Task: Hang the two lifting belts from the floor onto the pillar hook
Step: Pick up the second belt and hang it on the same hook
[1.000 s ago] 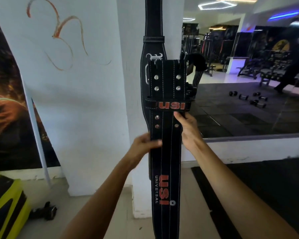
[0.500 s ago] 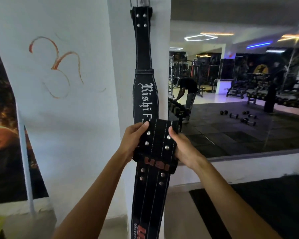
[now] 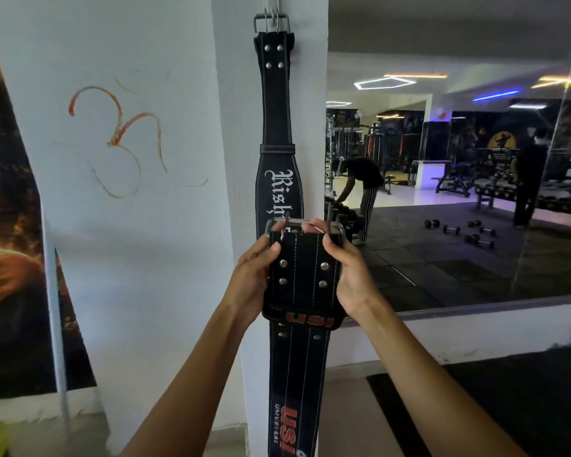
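Head view: first belt [image 3: 279, 133] already hung on pillar hook [image 3: 271, 13] above both hands, second belt [image 3: 302, 285] gripped at buckle end between left hand [image 3: 251, 278] and right hand [image 3: 348, 275], not yet hooked.

I have one view only — a wide-angle head camera, facing forward and slightly up at the white pillar [image 3: 231, 192], close enough that both forearms reach in from the bottom edge. The wall mirror [image 3: 459, 192] fills the right side — straight lines bow near the edges.
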Demonstrator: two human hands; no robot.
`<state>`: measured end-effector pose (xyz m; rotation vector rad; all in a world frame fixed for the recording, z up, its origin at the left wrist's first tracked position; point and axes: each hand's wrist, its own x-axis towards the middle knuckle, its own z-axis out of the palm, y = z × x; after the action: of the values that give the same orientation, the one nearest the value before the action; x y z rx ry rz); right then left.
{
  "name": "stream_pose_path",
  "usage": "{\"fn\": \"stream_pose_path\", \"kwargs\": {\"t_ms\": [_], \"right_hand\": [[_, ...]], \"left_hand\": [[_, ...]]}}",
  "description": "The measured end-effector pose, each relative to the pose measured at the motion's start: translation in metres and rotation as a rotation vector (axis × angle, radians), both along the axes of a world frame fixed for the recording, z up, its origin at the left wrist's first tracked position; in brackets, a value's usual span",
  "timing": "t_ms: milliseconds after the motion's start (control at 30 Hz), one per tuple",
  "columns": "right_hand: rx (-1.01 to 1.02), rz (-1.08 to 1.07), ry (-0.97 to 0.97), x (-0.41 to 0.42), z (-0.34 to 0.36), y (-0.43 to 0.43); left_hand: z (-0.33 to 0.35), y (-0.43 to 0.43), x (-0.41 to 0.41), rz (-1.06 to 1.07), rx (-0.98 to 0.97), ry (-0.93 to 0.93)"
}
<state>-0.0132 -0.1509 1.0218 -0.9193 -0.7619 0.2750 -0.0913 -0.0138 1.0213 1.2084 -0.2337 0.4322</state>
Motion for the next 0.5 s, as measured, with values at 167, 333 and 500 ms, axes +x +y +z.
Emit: {"fn": "stream_pose_path", "kwargs": {"t_ms": [167, 333, 500], "right_hand": [[-0.009, 0.076, 0.049, 0.008, 0.000, -0.009], [-0.122, -0.193, -0.005, 0.006, -0.007, 0.004], [-0.158, -0.376, -0.097, 0.004, -0.006, 0.016]], "left_hand": [[0.007, -0.009, 0.003, 0.102, 0.033, 0.140], [0.006, -0.007, 0.009, 0.110, -0.073, 0.086], [0.016, -0.005, 0.016, 0.275, -0.030, 0.201]]}}
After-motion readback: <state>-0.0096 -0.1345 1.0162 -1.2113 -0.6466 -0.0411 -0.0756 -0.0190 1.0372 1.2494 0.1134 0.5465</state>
